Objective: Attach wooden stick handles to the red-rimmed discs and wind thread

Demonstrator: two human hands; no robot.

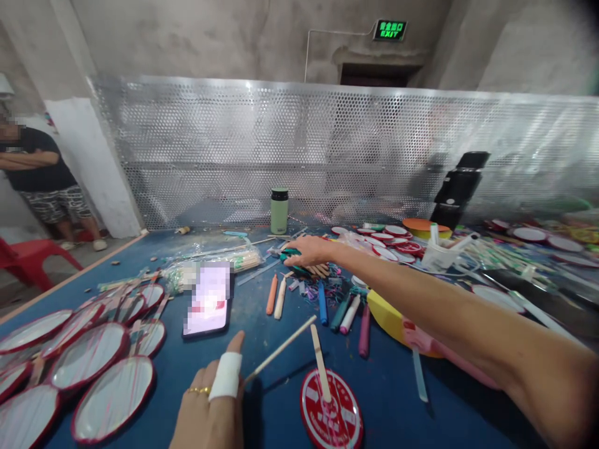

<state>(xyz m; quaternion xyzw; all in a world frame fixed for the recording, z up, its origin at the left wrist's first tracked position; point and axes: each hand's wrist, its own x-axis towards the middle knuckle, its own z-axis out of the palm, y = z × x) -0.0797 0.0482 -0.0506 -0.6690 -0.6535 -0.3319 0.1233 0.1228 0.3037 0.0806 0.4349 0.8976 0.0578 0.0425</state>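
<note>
My right hand reaches far across the blue table, and its fingers curl over a green-handled tool that lies among wooden sticks and markers. My left hand, with a white bandage on one finger and rings on another, sits at the near edge. It pinches the near end of a thin wooden stick, which slants up off the table. A red round fan face with a flat wooden stick on it lies just right of that hand.
A phone lies ahead of my left hand. Several red-rimmed oval fans cover the left side, and markers lie in the middle. A green bottle stands by the perforated metal screen. A person stands at the far left near a red chair.
</note>
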